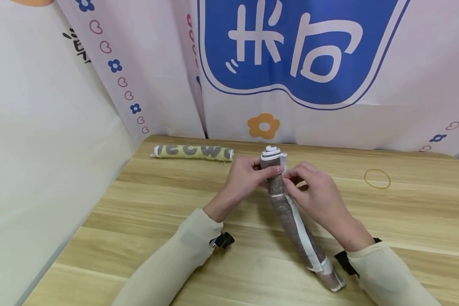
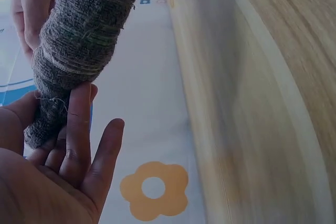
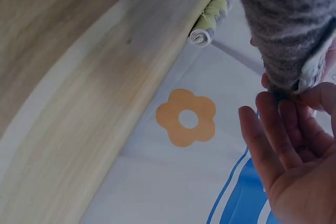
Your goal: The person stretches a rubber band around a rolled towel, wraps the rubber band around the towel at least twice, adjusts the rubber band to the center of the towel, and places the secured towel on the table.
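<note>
Towel roll (image 1: 296, 231), one, grey, over table (image 1: 252, 267), left hand (image 1: 245, 178) gripping near far end, right hand (image 1: 321, 195) pinching beside it, pinched part unclear, one yellow roll (image 1: 193, 152), one rubber band (image 1: 375, 169), two sleeves (image 1: 172, 259) cut off

A wood-grain table (image 1: 237, 272) spans the lower frame; white sheeting (image 1: 168, 93) with a blue emblem (image 1: 290, 42) hangs across the top.

Near roll (image 1: 284, 216) grey-brown with white edging; far roll (image 1: 193, 152) yellow-green with grey lettering; band (image 1: 365, 177) tan; table (image 1: 176, 195) pale-brown wood grain; sleeves (image 1: 172, 255) cream; backdrop (image 1: 168, 85) white, its panel (image 1: 260, 76) blue with white characters, its border (image 1: 114, 66) pink hearts and blue flowers.
</note>
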Tool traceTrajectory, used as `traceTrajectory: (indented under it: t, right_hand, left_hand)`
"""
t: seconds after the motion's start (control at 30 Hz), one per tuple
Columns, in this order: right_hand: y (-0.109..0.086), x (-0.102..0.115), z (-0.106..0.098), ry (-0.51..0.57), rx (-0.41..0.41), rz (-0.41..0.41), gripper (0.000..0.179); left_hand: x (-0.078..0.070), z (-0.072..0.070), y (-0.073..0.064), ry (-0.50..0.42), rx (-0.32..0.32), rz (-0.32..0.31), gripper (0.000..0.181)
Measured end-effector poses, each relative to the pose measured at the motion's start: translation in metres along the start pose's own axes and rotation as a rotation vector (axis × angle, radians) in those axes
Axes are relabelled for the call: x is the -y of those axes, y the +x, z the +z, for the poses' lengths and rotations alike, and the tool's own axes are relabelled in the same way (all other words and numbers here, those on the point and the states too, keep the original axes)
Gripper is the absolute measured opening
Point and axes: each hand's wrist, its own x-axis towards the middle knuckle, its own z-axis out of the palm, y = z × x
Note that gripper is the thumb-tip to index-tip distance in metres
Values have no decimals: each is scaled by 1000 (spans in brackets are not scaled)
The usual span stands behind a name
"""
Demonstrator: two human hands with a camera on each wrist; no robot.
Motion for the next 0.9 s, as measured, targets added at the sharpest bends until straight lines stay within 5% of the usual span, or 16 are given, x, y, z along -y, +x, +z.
traceTrajectory:
  t: [0.33,0.73,0.9]
  right_hand:
    - [0,-5,-4,-207,27,-186,21]
    - [-2,-12,4,-297,-42,-321,12]
    - [-3,-9,2,-294,-5,-334,16]
  left_hand:
    - [2,3,-2,103,-14,21,18]
    - [4,4,-3,99,-42,-19,18]
    - [4,2,-1,117,-56,-21,18]
